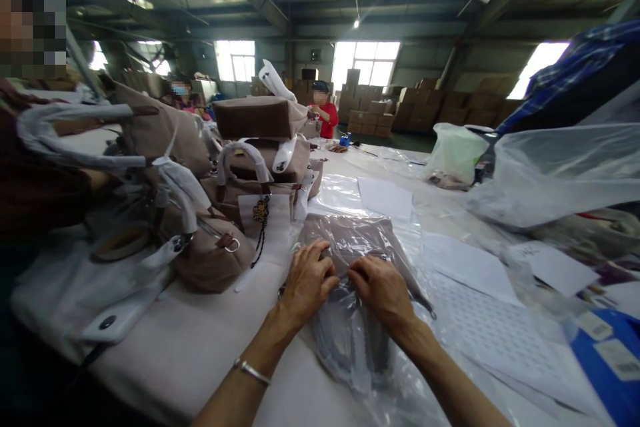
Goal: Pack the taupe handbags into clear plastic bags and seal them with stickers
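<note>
A flat taupe bag (370, 230) lies on the table in front of me, covered by clear plastic, with its wrapped handle toward me. My left hand (307, 277) rests on the left part of the plastic, its fingers bent and pressed together. On the right part, my right hand (383, 290) has its fingers curled in against the plastic. The fingertips of both hands are near each other over the middle of the bag; whatever they pinch is too small to make out.
Taupe handbags (260, 117) are piled at left, beside a tape roll (121, 242) and a white device (120, 320). Paper sheets (495, 327), plastic bags (560, 173) and a blue object (607, 360) lie at right. A person in red (329, 119) is beyond the table.
</note>
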`<action>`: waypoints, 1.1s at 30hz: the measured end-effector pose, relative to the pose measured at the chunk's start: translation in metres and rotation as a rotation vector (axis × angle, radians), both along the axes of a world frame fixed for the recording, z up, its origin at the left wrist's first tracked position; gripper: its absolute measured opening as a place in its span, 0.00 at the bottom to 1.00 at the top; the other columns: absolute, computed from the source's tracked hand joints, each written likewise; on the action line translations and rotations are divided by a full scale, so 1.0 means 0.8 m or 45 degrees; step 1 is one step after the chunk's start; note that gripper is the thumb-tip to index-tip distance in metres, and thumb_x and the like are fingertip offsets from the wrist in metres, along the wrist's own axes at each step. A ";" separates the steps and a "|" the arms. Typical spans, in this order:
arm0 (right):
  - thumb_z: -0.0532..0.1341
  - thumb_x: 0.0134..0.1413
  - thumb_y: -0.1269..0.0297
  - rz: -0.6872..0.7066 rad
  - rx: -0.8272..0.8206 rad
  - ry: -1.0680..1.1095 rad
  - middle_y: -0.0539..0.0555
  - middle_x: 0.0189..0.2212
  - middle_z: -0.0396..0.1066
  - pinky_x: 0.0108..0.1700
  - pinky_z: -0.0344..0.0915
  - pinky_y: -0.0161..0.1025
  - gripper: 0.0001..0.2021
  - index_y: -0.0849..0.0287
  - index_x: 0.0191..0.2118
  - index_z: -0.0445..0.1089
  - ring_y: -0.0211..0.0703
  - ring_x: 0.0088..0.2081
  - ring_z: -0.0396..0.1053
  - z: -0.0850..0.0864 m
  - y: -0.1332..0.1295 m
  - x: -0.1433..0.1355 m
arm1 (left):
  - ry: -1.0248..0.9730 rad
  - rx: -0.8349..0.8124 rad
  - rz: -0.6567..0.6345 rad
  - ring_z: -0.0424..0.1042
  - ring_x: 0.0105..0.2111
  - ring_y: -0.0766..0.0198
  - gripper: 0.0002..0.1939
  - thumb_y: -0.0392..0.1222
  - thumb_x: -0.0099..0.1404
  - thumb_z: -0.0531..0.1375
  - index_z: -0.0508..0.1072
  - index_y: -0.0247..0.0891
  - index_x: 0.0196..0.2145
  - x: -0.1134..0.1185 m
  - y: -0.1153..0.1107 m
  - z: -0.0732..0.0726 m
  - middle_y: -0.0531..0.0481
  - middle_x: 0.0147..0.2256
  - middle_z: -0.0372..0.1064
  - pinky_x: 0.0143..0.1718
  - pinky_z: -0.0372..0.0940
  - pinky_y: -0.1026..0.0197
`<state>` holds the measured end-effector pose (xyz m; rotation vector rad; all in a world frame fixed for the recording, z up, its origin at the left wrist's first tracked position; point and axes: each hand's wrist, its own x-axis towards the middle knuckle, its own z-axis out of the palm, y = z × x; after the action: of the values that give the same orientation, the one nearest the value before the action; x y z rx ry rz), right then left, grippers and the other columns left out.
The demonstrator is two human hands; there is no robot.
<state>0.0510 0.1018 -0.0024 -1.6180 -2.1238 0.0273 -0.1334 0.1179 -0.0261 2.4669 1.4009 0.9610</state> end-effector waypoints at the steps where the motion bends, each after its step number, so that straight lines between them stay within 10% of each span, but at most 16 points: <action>1: 0.61 0.60 0.66 0.021 -0.023 0.044 0.51 0.32 0.73 0.43 0.60 0.41 0.05 0.55 0.33 0.74 0.45 0.38 0.70 0.003 -0.002 0.000 | -0.005 0.009 -0.014 0.56 0.63 0.47 0.04 0.35 0.62 0.65 0.72 0.39 0.32 -0.002 -0.005 0.000 0.45 0.61 0.61 0.63 0.52 0.39; 9: 0.60 0.61 0.65 0.595 -0.553 0.635 0.48 0.35 0.76 0.41 0.66 0.36 0.05 0.53 0.34 0.72 0.41 0.38 0.72 0.041 -0.081 -0.015 | -0.105 -0.032 -0.277 0.73 0.42 0.59 0.07 0.42 0.69 0.59 0.70 0.42 0.45 -0.080 -0.088 -0.023 0.48 0.41 0.75 0.45 0.68 0.57; 16: 0.59 0.61 0.65 0.709 -0.662 0.558 0.49 0.36 0.77 0.43 0.67 0.37 0.05 0.53 0.37 0.73 0.42 0.39 0.74 0.037 -0.105 -0.048 | -0.105 -0.027 -0.122 0.69 0.48 0.57 0.08 0.35 0.69 0.53 0.71 0.41 0.35 -0.145 -0.085 -0.046 0.47 0.43 0.73 0.51 0.64 0.54; 22: 0.60 0.58 0.53 0.307 -0.808 1.153 0.50 0.27 0.74 0.29 0.70 0.36 0.13 0.56 0.30 0.65 0.43 0.28 0.75 0.029 -0.058 -0.038 | -0.183 -0.183 -0.060 0.70 0.39 0.60 0.12 0.44 0.72 0.51 0.71 0.40 0.35 -0.137 -0.046 -0.033 0.49 0.35 0.72 0.45 0.64 0.59; 27: 0.59 0.54 0.53 -0.021 -0.625 1.077 0.46 0.21 0.68 0.23 0.68 0.36 0.12 0.55 0.28 0.63 0.41 0.20 0.71 -0.012 -0.022 -0.019 | 0.164 0.020 0.028 0.68 0.32 0.60 0.14 0.46 0.70 0.57 0.69 0.39 0.28 -0.121 0.002 -0.033 0.50 0.27 0.68 0.41 0.61 0.56; 33: 0.56 0.56 0.56 -0.110 -0.484 0.925 0.46 0.18 0.67 0.24 0.66 0.36 0.10 0.53 0.27 0.63 0.42 0.20 0.70 -0.021 -0.018 -0.021 | 0.016 0.183 -0.043 0.67 0.52 0.51 0.11 0.50 0.64 0.64 0.74 0.42 0.38 -0.105 0.001 -0.014 0.47 0.40 0.73 0.56 0.58 0.48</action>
<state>0.0342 0.0873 -0.0190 -1.5633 -1.5320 0.8948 -0.2174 0.1186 -0.0369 2.5939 1.3335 1.0757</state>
